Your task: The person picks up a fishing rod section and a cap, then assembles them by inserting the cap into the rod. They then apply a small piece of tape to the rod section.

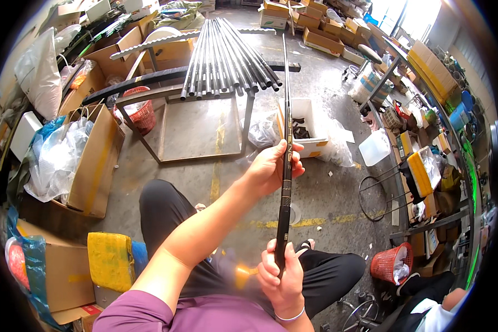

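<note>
A long black fishing rod (286,191) stands nearly upright in front of me, its thin end pointing away. My left hand (274,169) is closed around the rod partway up, the thumb along its side. Lower down, my right hand (283,276) wraps the thick butt end, close to my lap. Gold-coloured markings run along the rod between and above the hands. Beyond it, a fan of several dark rods or tubes (227,58) rests across a metal rack (166,91), their thick ends toward me.
An open white box (315,119) with dark pieces stands behind the rod. Cardboard boxes (97,166) with plastic bags line the left. To the right are a white jug (374,147), a wire-framed stool (420,174), a red basket (390,263) and another person's arm (454,299).
</note>
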### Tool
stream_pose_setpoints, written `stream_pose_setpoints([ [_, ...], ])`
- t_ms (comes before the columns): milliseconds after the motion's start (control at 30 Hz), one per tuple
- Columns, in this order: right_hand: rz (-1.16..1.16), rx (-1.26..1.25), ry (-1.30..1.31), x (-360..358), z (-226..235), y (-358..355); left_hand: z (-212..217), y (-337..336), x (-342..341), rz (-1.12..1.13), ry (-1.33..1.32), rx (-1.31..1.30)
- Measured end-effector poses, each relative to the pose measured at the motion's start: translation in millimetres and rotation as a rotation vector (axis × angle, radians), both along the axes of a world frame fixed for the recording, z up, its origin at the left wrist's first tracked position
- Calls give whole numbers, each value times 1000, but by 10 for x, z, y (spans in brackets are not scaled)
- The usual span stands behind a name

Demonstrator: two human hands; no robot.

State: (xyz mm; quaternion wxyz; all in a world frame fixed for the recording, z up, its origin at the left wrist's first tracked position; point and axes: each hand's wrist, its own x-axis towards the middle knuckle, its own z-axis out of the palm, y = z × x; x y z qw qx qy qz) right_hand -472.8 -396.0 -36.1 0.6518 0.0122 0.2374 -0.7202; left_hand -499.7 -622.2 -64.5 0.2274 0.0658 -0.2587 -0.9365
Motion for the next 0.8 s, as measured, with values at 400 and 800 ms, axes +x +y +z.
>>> stream_pose_setpoints([
  [400, 74, -185, -130, -274, -70, 94, -140, 251, -226, 102, -42, 29],
  [800, 148, -371, -408, -257, -6, 44, -9, 272, -227, 161, 0, 83],
])
